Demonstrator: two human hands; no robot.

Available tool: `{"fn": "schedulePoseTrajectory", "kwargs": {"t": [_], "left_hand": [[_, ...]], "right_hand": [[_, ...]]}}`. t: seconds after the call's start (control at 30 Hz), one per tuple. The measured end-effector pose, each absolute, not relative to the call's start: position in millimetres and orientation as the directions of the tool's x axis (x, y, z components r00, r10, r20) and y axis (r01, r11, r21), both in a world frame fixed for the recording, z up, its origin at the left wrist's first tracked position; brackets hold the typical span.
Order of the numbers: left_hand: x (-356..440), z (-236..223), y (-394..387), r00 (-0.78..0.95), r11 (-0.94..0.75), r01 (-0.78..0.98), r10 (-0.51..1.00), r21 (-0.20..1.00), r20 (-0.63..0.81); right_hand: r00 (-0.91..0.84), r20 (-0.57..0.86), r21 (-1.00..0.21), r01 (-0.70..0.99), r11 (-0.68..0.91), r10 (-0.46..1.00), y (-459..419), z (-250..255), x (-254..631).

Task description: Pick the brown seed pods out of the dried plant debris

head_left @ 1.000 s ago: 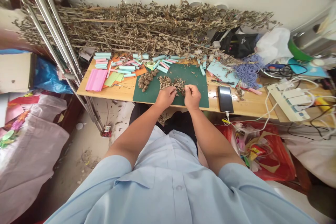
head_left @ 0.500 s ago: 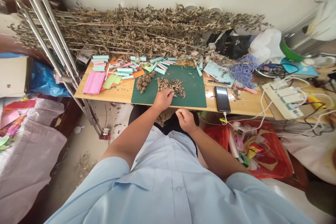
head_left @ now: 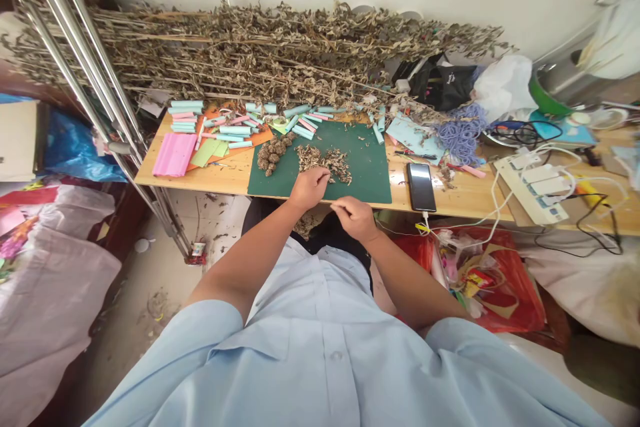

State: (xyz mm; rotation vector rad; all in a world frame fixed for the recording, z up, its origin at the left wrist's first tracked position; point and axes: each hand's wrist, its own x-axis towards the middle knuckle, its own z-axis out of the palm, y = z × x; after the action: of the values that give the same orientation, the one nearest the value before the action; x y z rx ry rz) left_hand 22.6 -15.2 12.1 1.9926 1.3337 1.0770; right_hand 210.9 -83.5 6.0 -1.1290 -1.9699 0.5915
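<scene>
My left hand (head_left: 310,187) is closed over the near part of a green mat (head_left: 367,170), fingers curled beside a pile of dry crumbled leaves (head_left: 339,163). Anything in its grip is too small to make out. My right hand (head_left: 354,216) is closed too, thumb and forefinger pinched together at the mat's front edge. Whatever it might pinch is hidden or tiny. To the left of the leaves, a cluster of brown leaf balls (head_left: 270,155) lies on the mat. Rolled blue and pink paper tubes (head_left: 236,131) lie behind and to the left.
Bundles of dried leafy stalks (head_left: 250,47) line the wall. A phone (head_left: 421,188) on a cable lies right of the mat, with a power strip (head_left: 533,185) and purple cord (head_left: 461,137) beyond. Metal crutches (head_left: 85,47) lean at left. A red bag (head_left: 523,293) stands below the table.
My right hand has moved slightly up and left, nearer the mat's edge and my left hand. My left hand keeps almost the same place. The view has shifted a little.
</scene>
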Motion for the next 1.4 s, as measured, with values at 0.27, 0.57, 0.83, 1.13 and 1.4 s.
{"fn": "schedulePoseTrajectory", "kwargs": {"t": [0.27,0.57,0.83,1.13,1.4], "left_hand": [[22.2,8.3,-13.1,0.24,-0.425,0.52,0.905,0.741,0.351],[22.4,5.7,-12.8,0.248,-0.436,0.508,0.9,0.743,0.358],[22.6,8.9,-12.3,0.224,-0.408,0.49,0.913,0.77,0.341],[23.2,11.7,-12.7,0.206,-0.363,0.482,0.932,0.797,0.3],[23.7,11.0,-12.7,0.196,-0.399,0.514,0.916,0.76,0.349]], "right_hand": [[0.037,0.196,-0.84,0.523,0.148,0.98,17.9,23.6,211.9],[-0.059,0.025,-0.888,0.457,0.049,0.998,58.9,16.0,198.8],[0.073,0.144,-0.951,0.286,0.118,0.987,49.0,18.3,202.3],[0.103,0.087,-0.994,0.076,0.079,0.991,10.1,3.0,179.3],[0.077,0.247,-0.94,0.26,0.22,0.966,-7.7,7.7,186.2]]}}
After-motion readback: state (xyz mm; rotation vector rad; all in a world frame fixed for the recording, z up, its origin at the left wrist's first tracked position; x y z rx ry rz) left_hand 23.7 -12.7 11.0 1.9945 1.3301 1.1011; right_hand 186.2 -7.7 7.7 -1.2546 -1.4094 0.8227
